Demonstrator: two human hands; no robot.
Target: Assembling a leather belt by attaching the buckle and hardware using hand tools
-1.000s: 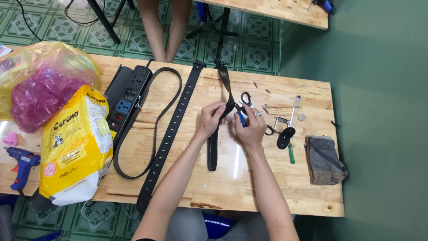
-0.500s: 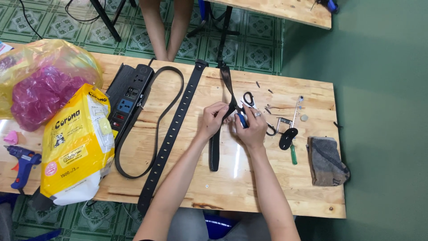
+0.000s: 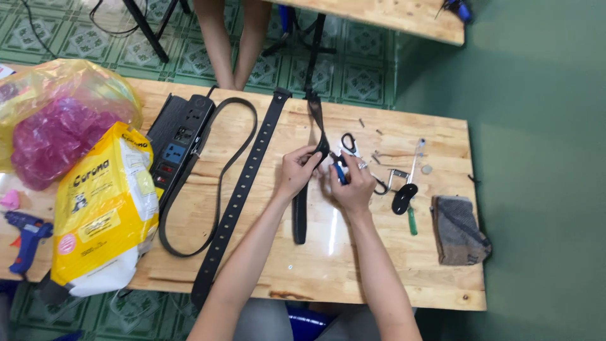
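Note:
My left hand (image 3: 295,172) pinches a short black strap (image 3: 300,215) near its bend, holding that part up off the wooden table (image 3: 353,265). The strap's far end lies toward the table's back edge and its near end lies flat in front of me. My right hand (image 3: 352,184) is closed on a small blue-handled tool (image 3: 339,172), whose tip meets the strap next to my left fingers. Black-handled scissors (image 3: 349,144) lie just beyond my right hand.
A long black belt with holes (image 3: 243,189), a thin looped strap (image 3: 221,189) and a black power strip (image 3: 180,142) lie to the left. Further left are a yellow-white bag (image 3: 101,208), a pink-filled plastic bag (image 3: 57,120) and a blue glue gun (image 3: 25,230). A green-handled screwdriver (image 3: 410,218) and grey cloth (image 3: 459,230) lie right.
Both hands stay together on the short strap with only small finger movement. The other things on the table have not moved.

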